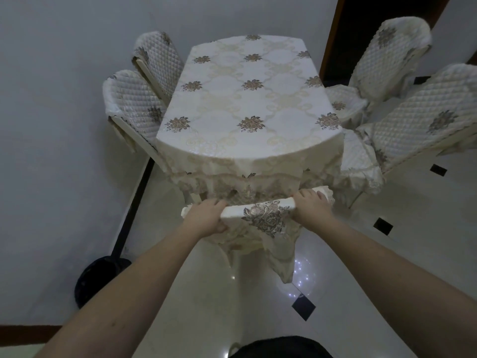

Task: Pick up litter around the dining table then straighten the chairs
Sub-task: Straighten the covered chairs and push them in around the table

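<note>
A near chair (260,211) with a cream floral cover stands at the table's near end, its seat tucked under the hanging cloth. My left hand (206,218) grips the left part of its top rail. My right hand (311,206) grips the right part. The dining table (250,104) carries a cream cloth with brown flower motifs. Two quilted chairs (136,104) (157,58) sit close along the table's left side. Two more quilted chairs (423,117) (387,55) stand angled away on the right. No litter shows on the floor.
A black bin (95,280) stands against the left wall beside a black baseboard strip (134,205). The glossy white floor (387,254) has small black diamond insets. A dark doorway (343,34) lies behind the table on the right.
</note>
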